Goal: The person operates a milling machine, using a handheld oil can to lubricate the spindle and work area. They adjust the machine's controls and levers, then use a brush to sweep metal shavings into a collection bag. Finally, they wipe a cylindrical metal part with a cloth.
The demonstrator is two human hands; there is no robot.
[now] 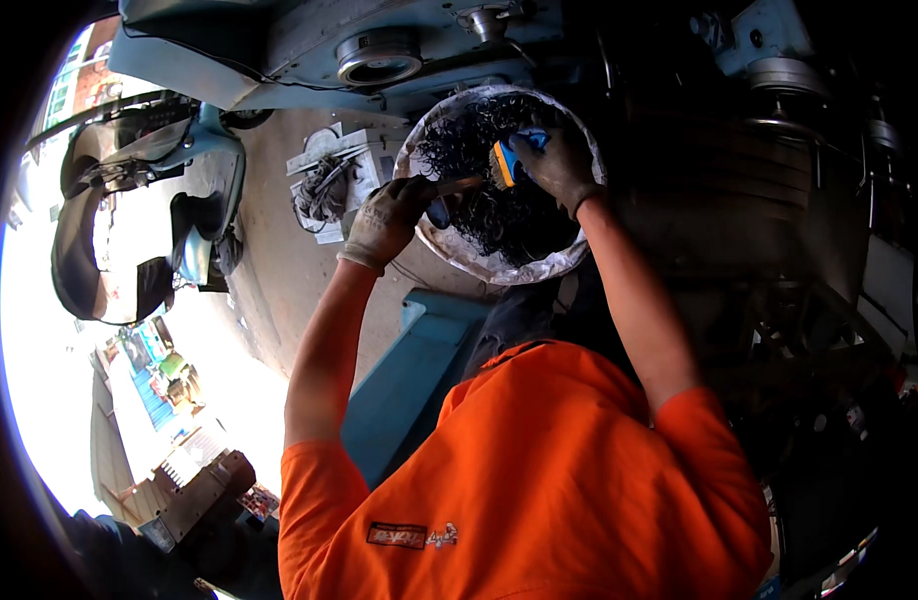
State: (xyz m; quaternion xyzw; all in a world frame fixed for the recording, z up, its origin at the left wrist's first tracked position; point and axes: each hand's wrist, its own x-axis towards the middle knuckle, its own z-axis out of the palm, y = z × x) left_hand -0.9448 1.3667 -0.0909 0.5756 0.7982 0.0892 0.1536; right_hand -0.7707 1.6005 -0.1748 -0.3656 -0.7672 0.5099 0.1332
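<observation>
My right hand point(559, 168), in a dirty work glove, is closed on the blue handle of a scrubbing brush point(503, 165) with a yellow edge and tan bristles. My left hand point(384, 222), gloved too, is closed around a brownish bar-like piece point(461, 186) that points toward the brush. Bar and brush are close together; whether they touch I cannot tell. Both hands are over a round bin point(415, 150) with a whitish, crumpled rim. Dark curly metal shavings point(524, 225) fill much of it. A small bluish rounded shape point(438, 212) shows beneath my left hand, its kind unclear.
Beyond the bin stands a light-blue machine point(309, 55) with a round metal dial point(379, 57). Left of the bin, a bundle of grey cord point(324, 190) lies among pale flat pieces. A scooter point(204, 190) is parked farther left. Blue metalwork point(409, 370) rises beside my left arm.
</observation>
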